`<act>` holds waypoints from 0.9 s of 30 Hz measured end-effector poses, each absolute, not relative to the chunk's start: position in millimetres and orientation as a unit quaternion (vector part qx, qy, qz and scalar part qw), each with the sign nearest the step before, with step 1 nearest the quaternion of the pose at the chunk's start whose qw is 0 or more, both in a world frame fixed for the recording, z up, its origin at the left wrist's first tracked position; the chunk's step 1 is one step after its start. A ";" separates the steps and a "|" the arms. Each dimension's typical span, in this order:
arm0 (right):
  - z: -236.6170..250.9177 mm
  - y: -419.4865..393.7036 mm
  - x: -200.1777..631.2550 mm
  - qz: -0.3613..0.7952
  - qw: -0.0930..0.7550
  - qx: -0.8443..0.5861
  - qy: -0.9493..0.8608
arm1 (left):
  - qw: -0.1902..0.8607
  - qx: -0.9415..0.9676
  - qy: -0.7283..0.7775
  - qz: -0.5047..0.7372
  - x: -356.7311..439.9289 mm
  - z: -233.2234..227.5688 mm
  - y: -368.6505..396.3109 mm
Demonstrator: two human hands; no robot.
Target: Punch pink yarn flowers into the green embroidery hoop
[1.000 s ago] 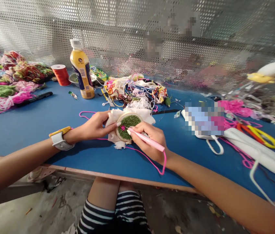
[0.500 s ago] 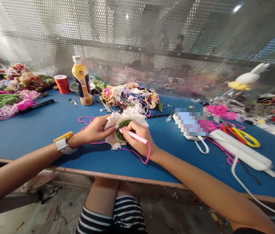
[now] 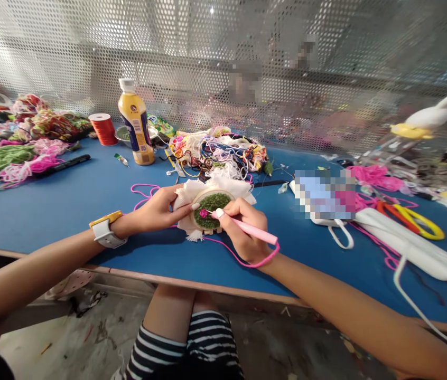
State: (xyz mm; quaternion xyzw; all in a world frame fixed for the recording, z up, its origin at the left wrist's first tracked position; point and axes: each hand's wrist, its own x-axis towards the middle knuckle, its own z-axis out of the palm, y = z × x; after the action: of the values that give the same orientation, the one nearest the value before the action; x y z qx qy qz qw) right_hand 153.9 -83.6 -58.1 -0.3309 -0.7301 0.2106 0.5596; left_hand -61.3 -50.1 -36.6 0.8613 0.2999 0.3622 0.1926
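Our left hand (image 3: 159, 210) grips the little hoop (image 3: 212, 210) tight on the blue surface (image 3: 68, 200). Our right hand (image 3: 243, 227) holds the pink needle pen (image 3: 249, 230); we should poke straight and gently.

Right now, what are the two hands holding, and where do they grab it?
The right hand holds a pink punch needle around its front end, like a pencil. The left hand pinches the small embroidery hoop at its left edge, on the white cloth.

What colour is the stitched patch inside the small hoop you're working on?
Mostly green, with a small pink spot at the needle tip; the embroidery hoop shows best in the head view.
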 end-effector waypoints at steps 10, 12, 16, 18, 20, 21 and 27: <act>-66.9 -84.2 158.2 0.238 0.588 -0.297 -0.714 | 0.213 0.854 0.301 0.367 -59.6 -38.4 -50.4; -68.4 -84.2 160.3 0.245 0.590 -0.298 -0.709 | 0.225 0.847 0.308 0.370 -59.7 -39.2 -50.3; -69.9 -83.8 162.9 0.250 0.578 -0.312 -0.711 | 0.261 0.833 0.324 0.366 -60.2 -41.0 -49.7; -70.0 -83.8 162.7 0.246 0.578 -0.318 -0.710 | 0.264 0.831 0.333 0.360 -60.2 -41.2 -49.5; -70.1 -83.8 162.2 0.247 0.581 -0.322 -0.705 | 0.259 0.832 0.338 0.356 -60.2 -41.0 -49.5; -70.0 -83.9 161.9 0.248 0.583 -0.324 -0.703 | 0.258 0.832 0.338 0.357 -60.2 -40.9 -49.5; -64.7 -85.8 158.8 0.218 0.580 -0.338 -0.708 | 0.262 0.831 0.348 0.346 -61.2 -42.2 -49.1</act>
State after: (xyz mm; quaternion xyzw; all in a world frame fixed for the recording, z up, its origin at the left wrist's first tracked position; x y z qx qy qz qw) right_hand 158.8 -85.8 -64.7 -0.3379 -0.7084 0.2179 0.5801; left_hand -61.2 -49.1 -42.2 0.8313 0.3479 0.3457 0.2618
